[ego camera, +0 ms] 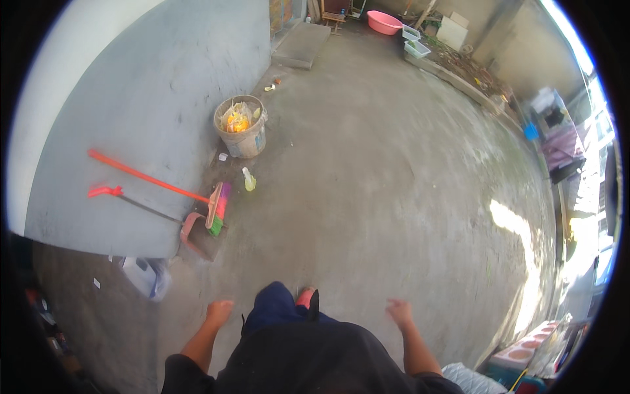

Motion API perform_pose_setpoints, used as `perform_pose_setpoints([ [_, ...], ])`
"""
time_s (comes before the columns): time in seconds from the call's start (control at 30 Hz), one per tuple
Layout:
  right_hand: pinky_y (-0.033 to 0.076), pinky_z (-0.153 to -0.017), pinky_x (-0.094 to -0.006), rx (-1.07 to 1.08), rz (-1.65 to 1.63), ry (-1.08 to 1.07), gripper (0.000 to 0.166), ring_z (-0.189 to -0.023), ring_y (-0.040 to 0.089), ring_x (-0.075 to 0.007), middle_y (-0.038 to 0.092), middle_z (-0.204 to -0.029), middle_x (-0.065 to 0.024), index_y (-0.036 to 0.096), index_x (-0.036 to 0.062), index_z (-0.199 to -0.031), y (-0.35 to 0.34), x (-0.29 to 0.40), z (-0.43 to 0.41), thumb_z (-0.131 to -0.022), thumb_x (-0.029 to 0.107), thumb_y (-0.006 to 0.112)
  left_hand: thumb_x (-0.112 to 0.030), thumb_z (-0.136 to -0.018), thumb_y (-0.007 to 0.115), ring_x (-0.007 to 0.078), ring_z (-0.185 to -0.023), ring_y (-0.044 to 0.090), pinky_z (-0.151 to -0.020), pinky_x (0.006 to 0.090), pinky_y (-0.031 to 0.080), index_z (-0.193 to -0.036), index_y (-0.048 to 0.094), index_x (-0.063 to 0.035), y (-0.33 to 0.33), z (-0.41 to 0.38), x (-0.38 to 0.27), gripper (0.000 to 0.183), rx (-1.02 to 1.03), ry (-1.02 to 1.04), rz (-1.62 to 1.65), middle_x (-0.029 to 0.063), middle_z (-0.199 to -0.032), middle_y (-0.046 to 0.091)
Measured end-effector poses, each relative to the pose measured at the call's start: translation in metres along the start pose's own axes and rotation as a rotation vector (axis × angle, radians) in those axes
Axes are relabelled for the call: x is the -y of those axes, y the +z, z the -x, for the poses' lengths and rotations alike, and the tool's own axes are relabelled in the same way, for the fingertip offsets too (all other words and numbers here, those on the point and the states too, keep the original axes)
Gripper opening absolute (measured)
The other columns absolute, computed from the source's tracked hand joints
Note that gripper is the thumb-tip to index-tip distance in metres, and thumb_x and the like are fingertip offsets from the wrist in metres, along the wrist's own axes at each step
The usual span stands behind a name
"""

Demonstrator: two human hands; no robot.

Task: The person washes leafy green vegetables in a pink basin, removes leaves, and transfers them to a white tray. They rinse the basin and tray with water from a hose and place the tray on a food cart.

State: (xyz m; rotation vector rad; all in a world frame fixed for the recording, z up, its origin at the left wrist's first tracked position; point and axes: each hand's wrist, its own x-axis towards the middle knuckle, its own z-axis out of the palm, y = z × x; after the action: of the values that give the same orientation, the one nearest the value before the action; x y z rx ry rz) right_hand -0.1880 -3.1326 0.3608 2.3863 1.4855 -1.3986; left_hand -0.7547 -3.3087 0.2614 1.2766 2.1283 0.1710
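My left hand (220, 312) hangs beside my body, its blurred fingers loosely curled and nothing visible in them. On the other side, my right hand (399, 311) is held over the concrete floor (344, 197), fingers a little apart and no object in the grasp. Closest to the left hand is a pale object in a clear plastic bag (146, 277) on the ground. Beyond that, a long-handled dustpan (197, 237) and a broom (216, 209) with purple, pink and green bristles stand against the grey wall (147, 98). Neither hand touches these things.
A dirty bucket (243, 140) of food scraps stands by the wall, with a leaf scrap (249, 180) near it. Farther off are a concrete step (302, 45), a pink basin (384, 23) and a planting-bed curb (457, 83). Stacked items (524, 347) lie at lower right.
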Motion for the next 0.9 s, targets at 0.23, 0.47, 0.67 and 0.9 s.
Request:
perform_pose_setpoints([
  [0.23, 0.051, -0.068, -0.0284, -0.122, -0.204, -0.335, 0.038, -0.079, 0.062, -0.0131, 0.065, -0.092, -0.0101, 0.062, 0.0041, -0.106, -0.087, 0.162, -0.218, -0.068, 0.000, 0.059, -0.028, -0.080, 0.053, 0.0298, -0.085, 0.061, -0.074, 0.0400, 0.048, -0.087, 0.067, -0.0108, -0.035, -0.127, -0.039, 0.024, 0.440, 0.029, -0.325, 0.0074, -0.090, 0.066],
  [0.47, 0.051, -0.068, -0.0287, -0.053, -0.035, -0.118, 0.028, -0.071, 0.064, -0.0168, 0.066, -0.074, -0.0074, 0.066, 0.0091, -0.096, -0.132, 0.242, -0.329, -0.068, 0.007, 0.060, -0.027, -0.081, 0.052, 0.0276, -0.060, 0.060, -0.054, 0.0399, 0.045, -0.063, 0.060, -0.0036, -0.159, -0.473, -0.284, 0.031, -0.038, 0.093, -0.162, 0.0141, -0.065, 0.061],
  [0.67, 0.050, -0.056, -0.0272, -0.061, -0.369, 0.102, 0.023, -0.062, 0.063, -0.0155, 0.066, -0.075, -0.0089, 0.065, 0.0011, -0.094, -0.197, 0.272, -0.446, -0.073, 0.005, 0.059, -0.028, -0.078, 0.059, 0.0221, -0.049, 0.054, -0.048, 0.0357, 0.039, -0.059, 0.055, -0.0003, -0.277, -0.722, -0.518, 0.034, -0.107, 0.249, 0.245, 0.0133, -0.054, 0.055],
  [0.9, 0.045, -0.047, -0.0265, -0.188, -0.184, -0.004, 0.023, -0.051, 0.058, -0.0133, 0.064, -0.065, -0.0068, 0.066, 0.0020, -0.093, -0.336, 0.407, -0.670, -0.075, 0.009, 0.054, -0.020, -0.073, 0.059, 0.0263, -0.065, 0.060, -0.060, 0.0360, 0.046, -0.075, 0.060, -0.0040, -0.238, -0.854, -0.560, 0.016, -0.037, 0.330, 0.260, 0.0141, -0.075, 0.062],
])
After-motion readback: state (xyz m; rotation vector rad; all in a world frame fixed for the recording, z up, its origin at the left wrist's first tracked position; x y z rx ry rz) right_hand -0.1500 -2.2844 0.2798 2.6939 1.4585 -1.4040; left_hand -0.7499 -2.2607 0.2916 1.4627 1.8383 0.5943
